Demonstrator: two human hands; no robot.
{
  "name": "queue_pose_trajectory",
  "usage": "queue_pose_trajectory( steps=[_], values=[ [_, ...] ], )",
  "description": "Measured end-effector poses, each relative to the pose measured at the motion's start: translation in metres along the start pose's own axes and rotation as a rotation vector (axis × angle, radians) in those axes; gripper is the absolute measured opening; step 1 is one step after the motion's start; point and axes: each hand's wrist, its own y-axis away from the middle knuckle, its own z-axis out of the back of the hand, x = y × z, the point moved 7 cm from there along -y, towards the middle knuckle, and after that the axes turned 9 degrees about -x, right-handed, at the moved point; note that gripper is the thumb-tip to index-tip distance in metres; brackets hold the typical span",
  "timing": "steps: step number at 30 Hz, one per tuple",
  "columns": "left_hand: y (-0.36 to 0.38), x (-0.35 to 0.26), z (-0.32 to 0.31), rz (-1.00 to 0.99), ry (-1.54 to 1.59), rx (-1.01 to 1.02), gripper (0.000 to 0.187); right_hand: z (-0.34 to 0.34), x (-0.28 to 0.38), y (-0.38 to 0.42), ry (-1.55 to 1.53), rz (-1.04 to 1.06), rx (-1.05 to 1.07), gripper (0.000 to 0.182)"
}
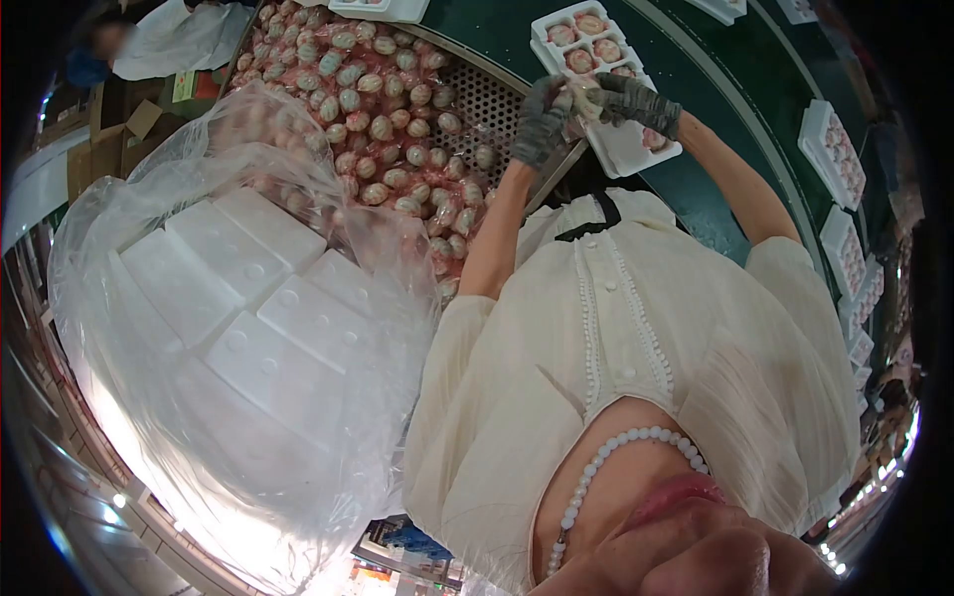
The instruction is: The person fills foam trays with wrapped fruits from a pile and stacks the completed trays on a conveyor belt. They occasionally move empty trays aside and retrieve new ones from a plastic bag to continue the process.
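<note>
Together, left hand and right hand grasp pale item above tray; green surface stretches beyond edge.

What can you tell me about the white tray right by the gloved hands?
The white tray is long, with rounded cups moulded into it; it looks like foam or plastic, but I can't tell which. It lies open side up, slanting, partly over the green surface. Round red-and-pale pieces sit in the far cups, and another sits near the closer end. The left hand and right hand hide its middle; I can't tell whether they touch it.
</note>
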Motion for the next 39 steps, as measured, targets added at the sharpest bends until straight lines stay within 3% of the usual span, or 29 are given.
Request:
queue_pose_trajectory(
  steps=[3, 6, 7, 9, 10, 11, 12, 13, 16, 21, 23, 25, 29, 32, 35, 39],
  values=[
    [-0.012, 0.021, -0.015, -0.013, -0.097, 0.016, 0.009, 0.013, -0.01, 0.013, -0.068, -0.079, 0.026, 0.053],
    [0.004, 0.016, -0.03, -0.274, -0.486, -0.102, 0.012, 0.036, -0.027, 0.017, 0.246, 0.339, -0.178, 0.058],
    [0.011, 0.005, -0.035, -0.39, -0.667, -0.175, 0.015, 0.033, -0.018, 0.021, 0.244, 0.342, -0.18, 0.058],
    [0.015, 0.014, -0.04, -0.399, -0.702, -0.225, 0.016, 0.035, -0.006, 0.037, 0.655, 0.16, -0.305, 0.055],
    [0.018, 0.022, -0.041, -0.4, -0.746, -0.21, 0.015, 0.024, 0.004, 0.052, 0.512, -0.12, -0.268, 0.053],
    [0.022, 0.03, -0.041, -0.405, -0.791, -0.195, 0.013, 0.023, -0.008, 0.052, 0.511, -0.118, -0.275, 0.053],
    [0.033, 0.027, -0.038, -0.548, -0.784, -0.286, 0.012, 0.017, -0.008, 0.049, 0.804, 0.186, -0.366, 0.052],
    [0.041, 0.027, -0.035, -0.55, -0.783, -0.292, 0.012, 0.003, 0.004, 0.054, 1.087, 0.502, -0.449, 0.051],
    [0.056, 0.029, -0.036, -0.5, -0.814, -0.132, 0.013, -0.001, -0.002, 0.054, 1.17, 0.437, -0.434, 0.049],
    [0.068, 0.02, -0.032, -0.535, -0.72, -0.192, 0.013, -0.01, 0.01, 0.052, 1.157, 0.479, -0.394, 0.04],
    [0.07, 0.031, -0.041, -0.574, -0.808, -0.044, 0.014, -0.008, -0.004, 0.043, 1.09, 0.455, -0.386, 0.036],
    [0.071, 0.032, -0.05, -0.478, -1.028, -0.015, 0.013, -0.015, -0.004, 0.037, 1.148, 0.43, -0.374, 0.032],
    [0.076, 0.031, -0.057, -0.577, -1.115, 0.05, 0.017, -0.007, -0.002, 0.032, 1.139, 0.404, -0.264, 0.027],
    [0.086, 0.027, -0.055, -0.615, -1.13, 0.103, 0.019, -0.021, -0.003, 0.028, 1.441, 0.254, -0.144, 0.022],
    [0.085, 0.038, -0.053, -0.588, -1.147, 0.159, 0.023, -0.034, -0.015, 0.02, 1.464, 0.389, -0.085, 0.014],
    [0.074, 0.049, -0.046, -0.487, -1.088, 0.201, 0.022, -0.037, -0.025, 0.006, 1.536, 0.332, -0.028, 0.01]
  ],
)
